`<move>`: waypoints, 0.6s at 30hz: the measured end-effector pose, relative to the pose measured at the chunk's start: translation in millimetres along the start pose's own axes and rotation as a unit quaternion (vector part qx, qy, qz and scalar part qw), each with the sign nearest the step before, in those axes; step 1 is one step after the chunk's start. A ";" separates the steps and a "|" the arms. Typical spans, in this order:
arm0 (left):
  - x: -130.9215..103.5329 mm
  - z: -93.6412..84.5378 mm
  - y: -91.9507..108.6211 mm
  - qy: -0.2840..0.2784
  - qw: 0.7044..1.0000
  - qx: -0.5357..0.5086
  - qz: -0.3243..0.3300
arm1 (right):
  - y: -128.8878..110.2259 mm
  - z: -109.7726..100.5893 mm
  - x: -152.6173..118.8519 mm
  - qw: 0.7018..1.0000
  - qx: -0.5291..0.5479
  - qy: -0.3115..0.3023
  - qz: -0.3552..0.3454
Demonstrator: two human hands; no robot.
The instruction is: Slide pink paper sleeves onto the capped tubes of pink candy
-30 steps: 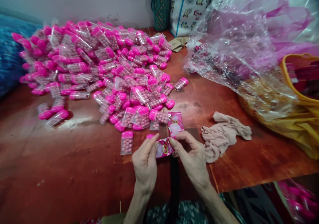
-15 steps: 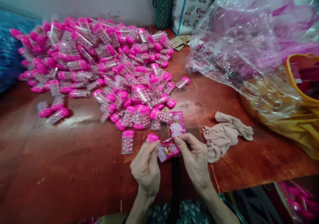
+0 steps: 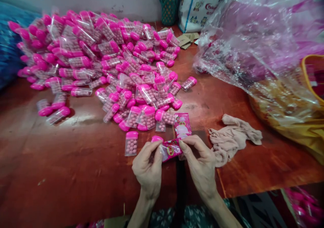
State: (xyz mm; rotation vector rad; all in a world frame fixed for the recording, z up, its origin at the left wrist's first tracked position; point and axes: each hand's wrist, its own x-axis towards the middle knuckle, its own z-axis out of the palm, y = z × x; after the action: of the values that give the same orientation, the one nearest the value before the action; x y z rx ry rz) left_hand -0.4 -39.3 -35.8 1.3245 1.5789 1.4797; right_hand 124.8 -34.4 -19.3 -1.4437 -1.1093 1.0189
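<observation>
Between my two hands is a small pink printed plastic sleeve (image 3: 171, 149) with a clear window. My left hand (image 3: 147, 167) pinches its left end between thumb and fingers. At the other end, my right hand (image 3: 199, 162) pinches the sleeve's upper right corner. Just beyond it lies a second pink printed sleeve (image 3: 182, 124), flat on the table. Partly hidden behind my left fingers is a pink cap (image 3: 156, 138). A clear container of pink balls with a pink cap (image 3: 131, 143) lies to the left of my left hand.
A large heap of pink-capped containers (image 3: 101, 52) covers the back left of the red-brown table (image 3: 76, 174). Right of my hands lies a crumpled beige cloth (image 3: 231, 138). Clear plastic bags (image 3: 243, 35) and a yellow basket (image 3: 305, 74) occupy the right. Cardboard pieces (image 3: 186, 39) lie at the back.
The pink sleeve has turned closer to level between my hands, and its clear left end is now gripped further in by my left fingers. The camera view has shifted slightly.
</observation>
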 end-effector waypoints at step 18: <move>-0.4 -0.9 -4.4 -0.026 0.999 0.016 -0.028 | -1.4 -4.6 -3.6 0.994 -0.103 -0.002 -0.046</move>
State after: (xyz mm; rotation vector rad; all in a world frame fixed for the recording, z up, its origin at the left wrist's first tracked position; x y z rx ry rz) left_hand -2.3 -39.5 -39.9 1.3146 1.5991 1.3818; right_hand 128.3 -38.8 -17.1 -1.5382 -1.3017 0.8631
